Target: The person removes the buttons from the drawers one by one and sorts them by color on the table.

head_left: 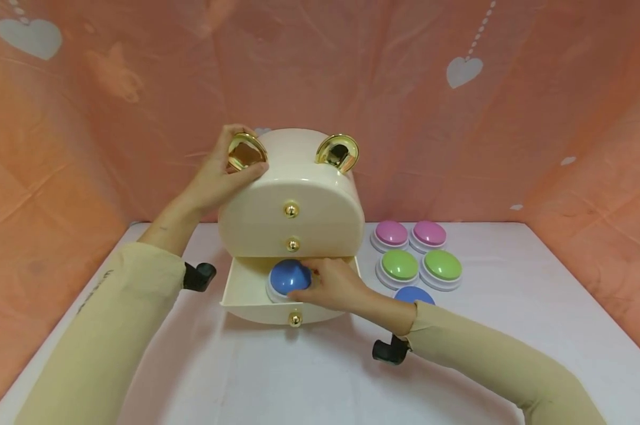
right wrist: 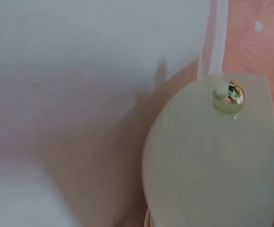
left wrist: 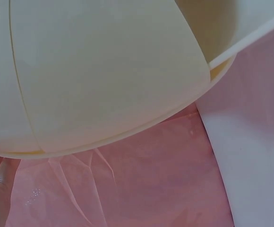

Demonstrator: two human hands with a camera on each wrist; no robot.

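Looking down from the head view, the right hand [head_left: 335, 284] curls its fingers round a blue dome button [head_left: 290, 277] sitting in the pulled-out bottom drawer [head_left: 241, 287] of a cream bear-shaped drawer box [head_left: 293, 198] on the counter [head_left: 277, 378]. The left hand [head_left: 225, 174] grips the box's top by its left gold ear [head_left: 245, 152]. The button looks light and rigid, with a glossy, likely slippery dome over a white base; the base rim seems the surer hold. Two pink buttons [head_left: 409, 235], two green buttons [head_left: 420, 267] and another blue button [head_left: 412, 294] sit just right of the box.

The left wrist view shows only the box's smooth cream shell [left wrist: 104, 75] against the pink backdrop [left wrist: 127, 189].

The right wrist view shows the drawer front [right wrist: 212, 161] with its gold knob [right wrist: 228, 96], blurred.
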